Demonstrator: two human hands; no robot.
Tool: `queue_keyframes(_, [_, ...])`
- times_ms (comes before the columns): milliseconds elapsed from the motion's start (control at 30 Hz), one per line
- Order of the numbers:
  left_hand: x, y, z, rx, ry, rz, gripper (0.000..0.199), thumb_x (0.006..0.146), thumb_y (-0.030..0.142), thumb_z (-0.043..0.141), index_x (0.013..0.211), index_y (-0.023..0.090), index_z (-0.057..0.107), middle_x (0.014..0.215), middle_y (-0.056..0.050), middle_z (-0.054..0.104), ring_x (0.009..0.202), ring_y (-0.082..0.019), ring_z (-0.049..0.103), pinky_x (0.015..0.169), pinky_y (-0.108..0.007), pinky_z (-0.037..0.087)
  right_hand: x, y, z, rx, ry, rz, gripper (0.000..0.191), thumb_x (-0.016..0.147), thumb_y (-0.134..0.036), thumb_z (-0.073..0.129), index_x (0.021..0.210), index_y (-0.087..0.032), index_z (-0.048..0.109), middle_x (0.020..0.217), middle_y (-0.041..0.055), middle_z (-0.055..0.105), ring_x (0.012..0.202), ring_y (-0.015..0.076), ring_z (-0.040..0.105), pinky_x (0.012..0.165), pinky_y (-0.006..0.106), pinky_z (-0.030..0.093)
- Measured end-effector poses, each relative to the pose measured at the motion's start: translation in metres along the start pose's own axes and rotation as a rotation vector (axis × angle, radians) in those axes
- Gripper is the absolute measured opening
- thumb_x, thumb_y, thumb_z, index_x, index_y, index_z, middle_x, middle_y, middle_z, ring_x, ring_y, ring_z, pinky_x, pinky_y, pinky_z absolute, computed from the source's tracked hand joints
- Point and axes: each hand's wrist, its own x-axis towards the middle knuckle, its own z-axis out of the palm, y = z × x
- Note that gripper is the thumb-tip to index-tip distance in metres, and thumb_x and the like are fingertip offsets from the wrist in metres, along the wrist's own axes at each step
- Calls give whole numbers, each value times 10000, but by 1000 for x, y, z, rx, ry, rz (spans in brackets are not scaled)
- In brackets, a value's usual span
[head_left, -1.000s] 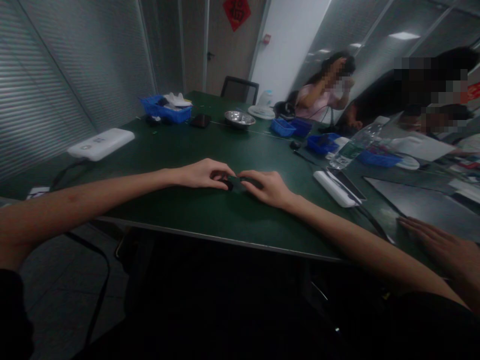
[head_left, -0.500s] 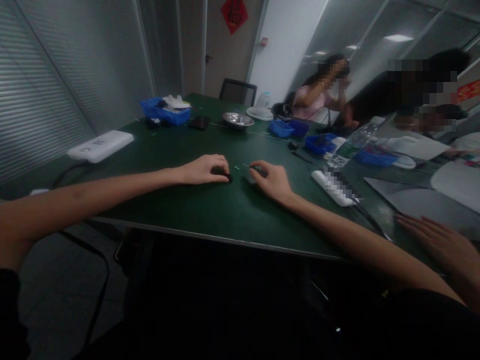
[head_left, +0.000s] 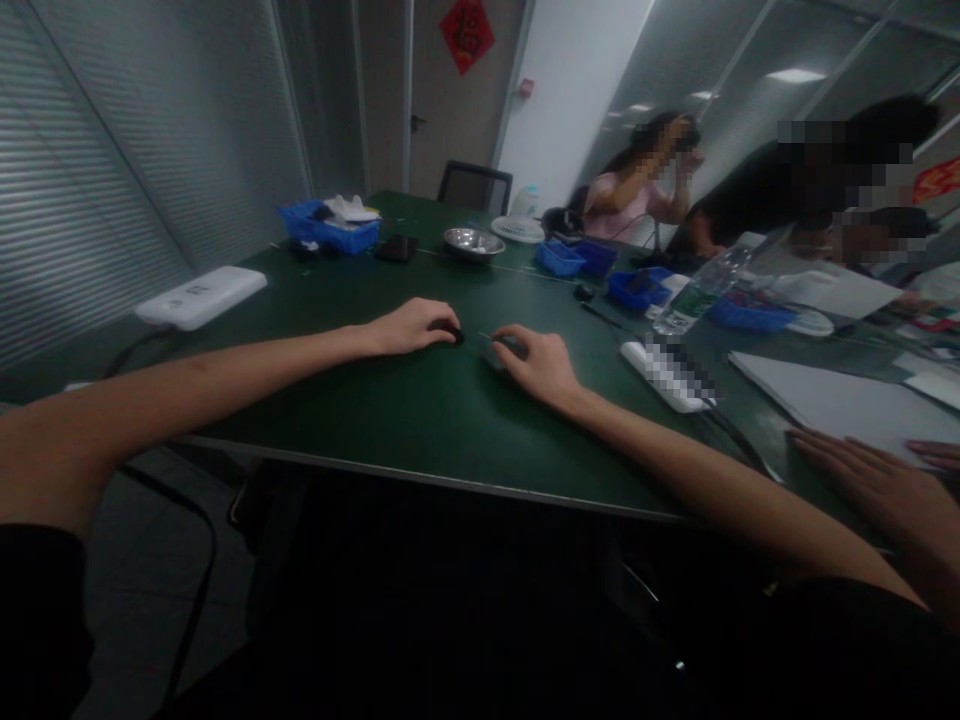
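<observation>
Two small things are held on the near side of the bowl (head_left: 466,256): the left hand (head_left: 414,326) has thumb and fingers closed on a dark piece (head_left: 458,338), and the right hand (head_left: 544,368), nearby, has its thumb and forefinger almost together on a thin rod (head_left: 486,335). Rod and piece are apart, with a gap between them, so the work seems under way; how much is done or left cannot be told. The bowl itself has something small and pale inside. Left of the bowl, the large basket (head_left: 354,240) is heaped with white and dark things. Right of the bowl are the small basket (head_left: 559,266) and, beyond it, the dark basket (head_left: 601,262), their contents too dim to tell. Farther right of the bowl and nearer, the open basket (head_left: 628,298) has something dark inside.
</observation>
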Motion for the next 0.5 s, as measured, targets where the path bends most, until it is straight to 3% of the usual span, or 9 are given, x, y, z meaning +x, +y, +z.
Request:
queue_keyframes(133, [-16, -43, -33, 14, 94, -197, 450, 874, 422, 744, 1249, 176, 707, 1086, -88, 735, 968, -223, 664, 859, -339, 481, -1, 0, -2, 0, -19, -2, 374, 995, -469, 542, 1210, -233, 736, 832, 41, 752, 648, 191, 642, 652, 304, 459])
queue_keyframes(267, [-49, -103, -86, 121, 217, -452, 387, 789, 510, 808, 1007, 192, 780, 898, -25, 741, 896, -206, 618, 821, -310, 424, -1, 0, -2, 0, -24, -12, 372, 1001, -471, 538, 1211, -233, 733, 781, 34, 729, 639, 189, 633, 639, 299, 446])
queue_keyframes(333, [-71, -129, -113, 214, 268, -540, 454, 775, 554, 833, 1002, 166, 775, 783, 34, 704, 843, -158, 545, 821, -284, 373, 0, 1, -1, -9, -23, -23, 369, 1002, -473, 536, 1208, -238, 732, 766, 31, 722, 629, 187, 626, 633, 297, 438])
queue_keyframes(433, [-103, -153, -140, 312, 296, -660, 622, 729, 647, 853, 1060, 131, 746, 692, 106, 623, 785, -104, 425, 783, -251, 308, 0, 2, 1, -33, -17, -26, 360, 998, -479, 540, 1194, -249, 735, 760, 26, 721, 613, 184, 617, 631, 296, 429])
queue_keyframes(500, [-115, -160, -148, 351, 315, -710, 671, 704, 714, 832, 1050, 146, 745, 660, 117, 569, 776, -100, 389, 745, -249, 273, 1, 3, 2, -43, -13, -28, 357, 995, -483, 542, 1192, -256, 736, 749, 22, 718, 610, 186, 616, 636, 297, 430])
